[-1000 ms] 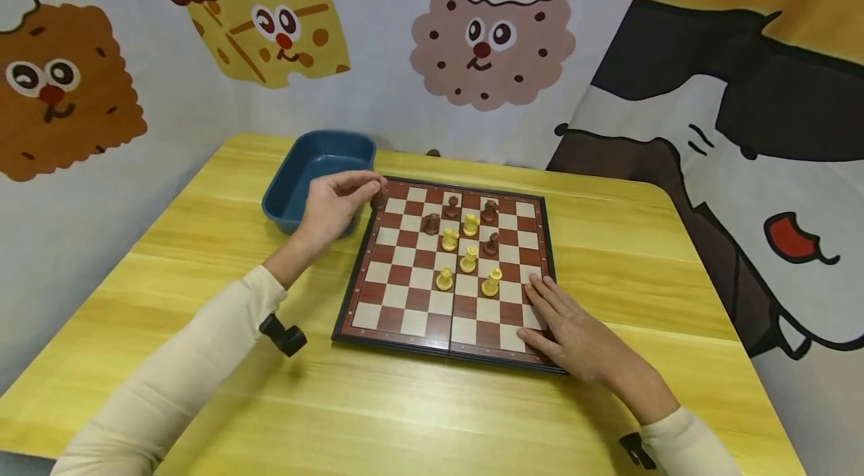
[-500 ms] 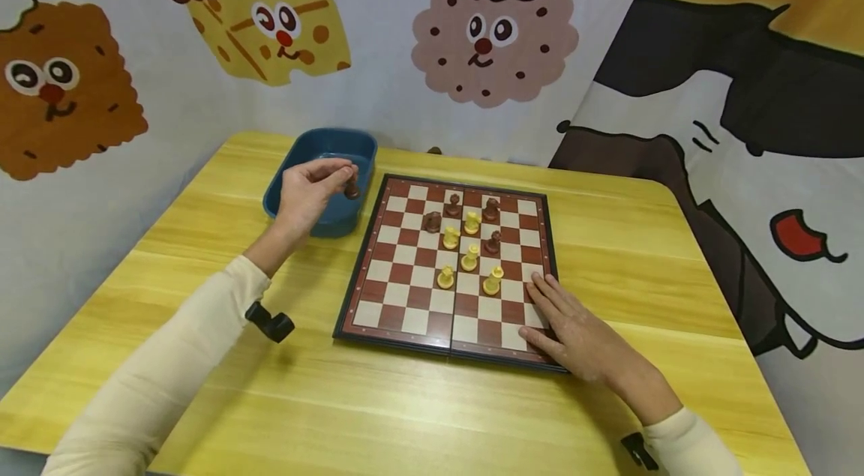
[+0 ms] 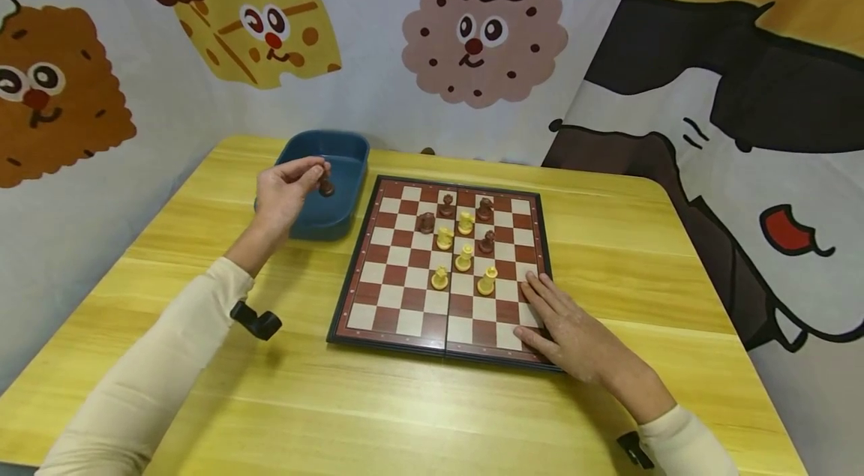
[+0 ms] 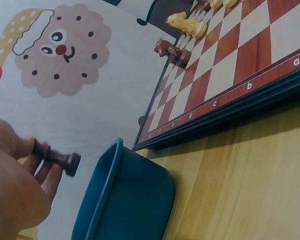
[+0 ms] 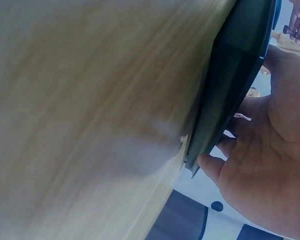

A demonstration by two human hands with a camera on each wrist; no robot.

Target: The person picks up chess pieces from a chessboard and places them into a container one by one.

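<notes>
My left hand (image 3: 282, 193) pinches a dark brown chess piece (image 4: 60, 158) between thumb and fingertips, above the blue bin (image 3: 331, 225). In the left wrist view the piece lies tilted sideways, its round base pointing away from the fingers. My right hand (image 3: 570, 330) rests with extended fingers on the near right corner of the chessboard (image 3: 398, 322). Several brown pieces, among them a brown knight (image 4: 173, 53), stand toward the board's far side. Several cream pieces, such as a cream rook (image 3: 463, 258), stand around the middle.
The board lies on a yellow wood-grain table (image 3: 378, 416), with the bin at its far left corner. A printed cloth (image 3: 378, 109) with cartoon figures hangs behind the table. Black straps (image 3: 256, 321) stick out at both wrists.
My left hand has moved left from the board's far left corner to over the bin, carrying the brown chess piece. The right hand has stayed in place on the board.
</notes>
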